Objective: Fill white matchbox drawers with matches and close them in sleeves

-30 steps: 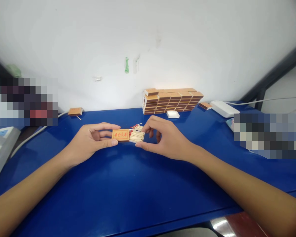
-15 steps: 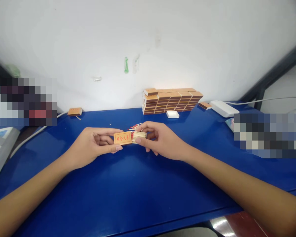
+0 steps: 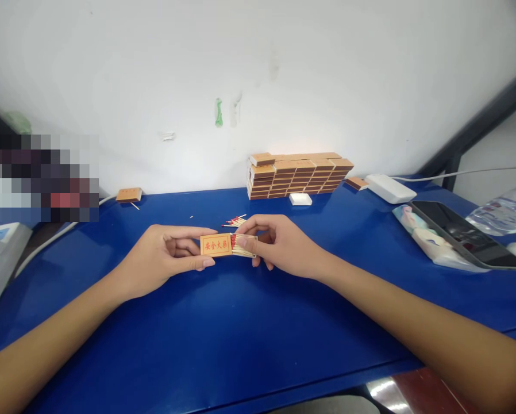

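Note:
My left hand (image 3: pixel 165 259) pinches the orange sleeve of a matchbox (image 3: pixel 215 244) between thumb and fingers, just above the blue table (image 3: pixel 223 333). The box's tray (image 3: pixel 243 245), full of red-tipped matches, sticks out to the right. My right hand (image 3: pixel 279 244) is closed round that tray's end. A few loose matches (image 3: pixel 234 221) lie on the table just behind the box.
A stacked wall of matchboxes (image 3: pixel 299 175) stands at the back against the white wall, with a small white block (image 3: pixel 301 199) before it. A lone matchbox (image 3: pixel 129 195) lies back left. A white power strip (image 3: pixel 391 188), a phone (image 3: pixel 467 233) and a plastic bag sit at right.
My right hand has closed round the tray and the tray sits further inside the sleeve. Both hands and the box have shifted slightly right and toward me.

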The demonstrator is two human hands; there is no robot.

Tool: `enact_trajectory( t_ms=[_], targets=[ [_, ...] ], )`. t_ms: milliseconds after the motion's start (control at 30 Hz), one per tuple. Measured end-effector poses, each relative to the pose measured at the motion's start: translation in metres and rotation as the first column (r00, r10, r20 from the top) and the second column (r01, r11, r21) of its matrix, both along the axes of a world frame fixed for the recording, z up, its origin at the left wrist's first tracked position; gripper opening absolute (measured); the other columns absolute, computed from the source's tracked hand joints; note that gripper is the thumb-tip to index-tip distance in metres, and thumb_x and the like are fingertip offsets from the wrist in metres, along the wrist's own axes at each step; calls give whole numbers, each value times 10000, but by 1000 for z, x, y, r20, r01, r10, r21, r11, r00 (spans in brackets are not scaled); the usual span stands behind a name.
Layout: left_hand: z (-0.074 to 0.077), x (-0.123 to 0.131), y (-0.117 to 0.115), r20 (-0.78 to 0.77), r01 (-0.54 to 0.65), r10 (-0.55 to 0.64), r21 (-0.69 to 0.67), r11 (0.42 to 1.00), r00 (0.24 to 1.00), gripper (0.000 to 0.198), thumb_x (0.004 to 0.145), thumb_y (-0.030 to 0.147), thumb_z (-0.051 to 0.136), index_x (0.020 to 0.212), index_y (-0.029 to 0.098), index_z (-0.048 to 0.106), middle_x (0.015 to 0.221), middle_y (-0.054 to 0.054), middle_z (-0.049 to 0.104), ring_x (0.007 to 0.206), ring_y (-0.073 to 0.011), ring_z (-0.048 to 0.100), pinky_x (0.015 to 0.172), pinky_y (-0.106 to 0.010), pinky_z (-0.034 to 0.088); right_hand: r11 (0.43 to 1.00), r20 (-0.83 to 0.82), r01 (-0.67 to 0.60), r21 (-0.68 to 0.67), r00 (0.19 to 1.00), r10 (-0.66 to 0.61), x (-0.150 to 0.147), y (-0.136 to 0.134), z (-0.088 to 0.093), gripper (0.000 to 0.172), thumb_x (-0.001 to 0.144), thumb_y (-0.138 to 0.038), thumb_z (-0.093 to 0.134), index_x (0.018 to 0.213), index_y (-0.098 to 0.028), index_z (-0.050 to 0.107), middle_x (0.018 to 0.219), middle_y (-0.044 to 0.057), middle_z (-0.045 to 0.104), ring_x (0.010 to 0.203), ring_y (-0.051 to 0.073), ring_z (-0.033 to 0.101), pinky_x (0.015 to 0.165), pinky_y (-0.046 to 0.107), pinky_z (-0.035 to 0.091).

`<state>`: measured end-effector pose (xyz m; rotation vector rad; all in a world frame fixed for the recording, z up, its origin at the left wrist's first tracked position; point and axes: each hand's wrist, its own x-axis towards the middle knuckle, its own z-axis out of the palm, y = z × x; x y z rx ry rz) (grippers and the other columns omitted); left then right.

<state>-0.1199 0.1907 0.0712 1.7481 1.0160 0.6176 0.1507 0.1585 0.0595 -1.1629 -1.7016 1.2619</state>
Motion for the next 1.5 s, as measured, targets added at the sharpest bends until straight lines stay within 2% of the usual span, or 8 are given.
enact_trajectory(
  t_ms=[267,533,767,833,900,1033,1233,1500],
  targets=[
    [-1,-1,0,1,7,-7,-8,1000,1000,611,760,387,938,1319,192,786,802,-57,811,712,-196,750,716,-311,651,999,7,4,-36,1000,-3,1,1,2,321,994,-489,707,1068,-181,758,873,45,733,638,139,726,436,204,528],
    [0,-1,0,-7,23,-23,-11,1000,1000,601,774,392,927,1324,195,784,784,-52,807,711,-206,757,721,-329,661,999,52,-16,30,999,14,3,0,5,343,1012,-512,678,1047,-186,776,840,37,743,627,136,718,444,214,536],
    [0,-2,0,-16,30,-30,-2,1000,999,594,786,425,918,1318,198,779,825,-63,811,719,-207,751,729,-335,656,999,14,-38,17,999,37,1,-1,4,286,968,-452,749,1097,-198,764,897,36,742,656,137,725,470,223,547],
    [-2,-2,0,-52,41,-39,44,998,998,580,794,443,911,1305,204,780,831,-54,801,743,-203,747,732,-323,647,999,13,-38,15,999,38,1,-2,4,276,966,-437,750,1099,-196,761,912,36,737,662,135,722,477,223,542],
    [-3,-2,0,-119,70,-50,167,983,992,543,816,469,893,1293,231,786,818,-29,774,730,-182,717,695,-291,621,999,20,-32,12,999,32,1,-2,3,266,966,-428,748,1087,-192,760,921,36,731,662,131,715,475,219,526],
    [-3,-2,0,-225,164,-80,382,910,971,456,883,482,838,1296,294,791,859,-1,752,708,-146,657,653,-253,569,999,35,-32,28,999,31,2,-1,3,247,972,-423,739,1058,-192,761,872,23,715,660,128,703,494,218,503],
    [0,-1,-3,-234,158,-76,357,921,969,474,917,501,802,1338,282,777,839,14,757,713,-143,654,687,-252,570,999,33,-23,48,999,22,2,-2,2,234,965,-420,737,1055,-205,753,924,26,730,671,124,698,583,250,556],
    [-1,-2,-5,-253,187,-88,402,896,963,468,932,496,788,1348,283,769,812,24,752,693,-135,648,677,-242,562,999,61,-39,14,997,38,2,-4,5,256,932,-395,770,1084,-191,744,1036,52,737,655,106,683,559,235,545]
  ],
)
